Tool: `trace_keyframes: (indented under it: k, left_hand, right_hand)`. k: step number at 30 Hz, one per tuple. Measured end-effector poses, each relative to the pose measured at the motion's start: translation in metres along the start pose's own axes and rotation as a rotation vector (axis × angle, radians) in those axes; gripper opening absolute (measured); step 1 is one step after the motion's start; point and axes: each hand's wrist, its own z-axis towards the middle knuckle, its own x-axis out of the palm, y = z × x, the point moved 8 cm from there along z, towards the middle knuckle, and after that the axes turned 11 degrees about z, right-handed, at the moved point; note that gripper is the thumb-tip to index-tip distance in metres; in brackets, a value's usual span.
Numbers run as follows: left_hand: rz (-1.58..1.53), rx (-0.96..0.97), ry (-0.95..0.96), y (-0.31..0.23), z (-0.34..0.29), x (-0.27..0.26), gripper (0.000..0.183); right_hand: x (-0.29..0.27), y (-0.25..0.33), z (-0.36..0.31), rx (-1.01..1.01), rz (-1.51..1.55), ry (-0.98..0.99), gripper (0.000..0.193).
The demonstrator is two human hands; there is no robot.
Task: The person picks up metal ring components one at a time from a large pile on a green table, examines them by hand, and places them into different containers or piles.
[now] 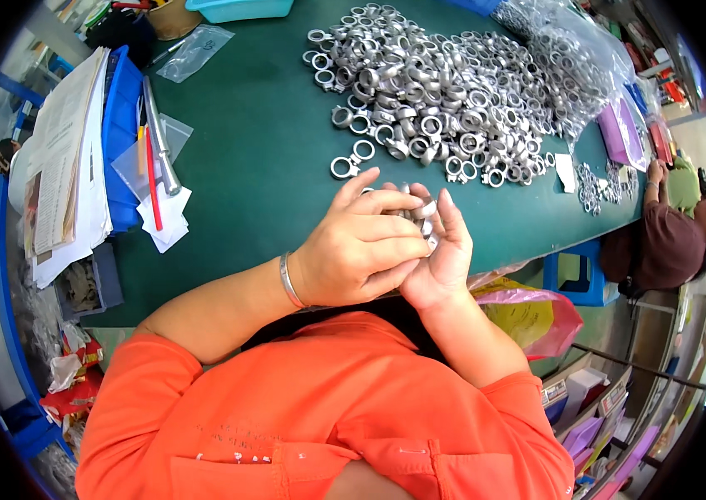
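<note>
Green covering is stretching across the bench [261,150], and a large heap of silver ring parts [445,100] is lying at its far side, with clear bags of more rings [570,67] running out toward the right rim. At the left, a stack of papers [65,167] is leaning over a blue tray [122,125], beside a red pen [153,179] resting on small plastic bags.

Near the bench's front edge, the left hand [357,250] and the right hand [445,254] are meeting over a few small metal rings [421,218]. The left hand's fingers are curling across the rings and covering most of them, so their number and shape are hard to make out. The right hand's fingers are standing upright, pressed together, cupping the rings from the right. The little cluster is appearing to run roughly upright between the palms, though which way any single ring is facing cannot be told. A silver bracelet [289,282] is circling the left wrist.
</note>
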Motion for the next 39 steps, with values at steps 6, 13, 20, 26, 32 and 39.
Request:
trace_keyframes:
  k: [6,13,20,26,32,39]
  left_hand:
    - [-0.005,-0.004,-0.081,-0.002,0.005,-0.021,0.026]
    - [-0.111,-0.343,-0.228,0.037,-0.003,-0.015,0.013]
    - [-0.15,-0.733,0.051,0.077,-0.018,-0.019,0.031]
    - [-0.056,-0.604,0.52,0.065,-0.025,0.006,0.034]
    - [-0.113,-0.545,0.362,0.068,-0.012,0.03,0.015]
    - [-0.479,-0.876,0.079,0.09,-0.033,0.024,0.007]
  right_hand:
    - [-0.031,0.084,-0.044,-0.085,-0.029,0.194,0.016]
    - [-0.218,0.289,-0.168,-0.914,-0.082,-0.521,0.014]
    - [-0.304,0.317,-0.203,-0.64,-0.76,-1.278,0.03]
    - [-0.042,0.197,-0.111,-1.261,-1.603,-0.152,0.02]
    - [0.046,0.04,-0.034,-1.019,-2.064,0.67,0.02]
    - [0.047,0.015,-0.014,-1.031,-2.296,0.562,0.014]
